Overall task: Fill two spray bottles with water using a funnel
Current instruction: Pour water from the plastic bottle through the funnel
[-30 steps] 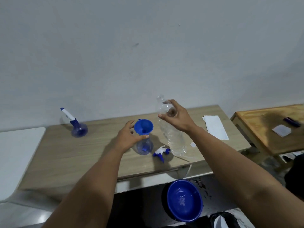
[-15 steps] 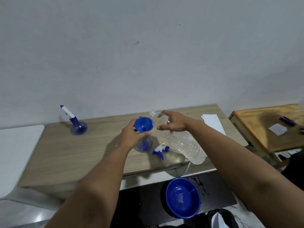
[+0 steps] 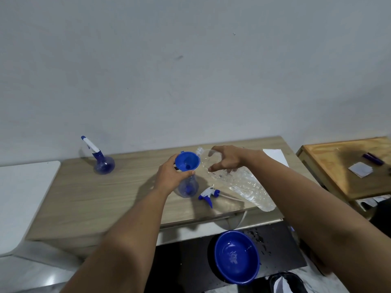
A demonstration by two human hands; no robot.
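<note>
A blue funnel sits in the neck of a round blue-tinted spray bottle near the table's middle. My left hand grips the funnel and bottle neck. My right hand holds a clear water bottle tipped far over, its mouth at the funnel's rim. A loose blue-and-white spray head with a tube lies just right of the bottle. A second spray bottle with its head on stands at the table's far left.
The wooden table stands against a grey wall. A white paper lies at its right end. A blue bowl sits on the dark wet floor below. A second wooden table stands to the right, a white surface to the left.
My right hand has tipped the clear bottle from upright down to the funnel, mouth now at its rim. My left hand has closed around the funnel and bottle neck.
</note>
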